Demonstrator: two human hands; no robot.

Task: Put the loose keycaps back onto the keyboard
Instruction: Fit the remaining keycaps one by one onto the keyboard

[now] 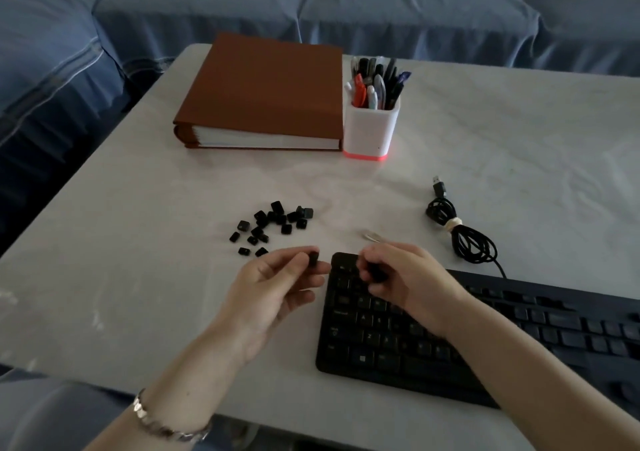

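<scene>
A black keyboard (398, 339) lies at the table's near right, its left end toward the middle. Several loose black keycaps (272, 223) are scattered on the table just beyond my hands. My left hand (277, 287) is raised beside the keyboard's upper left corner and pinches one black keycap (313, 258) between thumb and fingertips. My right hand (405, 277) hovers over the keyboard's top left rows with its fingers curled round a small dark keycap (375, 273), which is mostly hidden.
A thick brown binder (266, 93) and a white pen holder (372, 128) full of pens stand at the back. The keyboard's coiled cable (464, 235) with its USB plug lies to the right. A small metal tool (372, 236) lies past my right hand. A blue sofa surrounds the table.
</scene>
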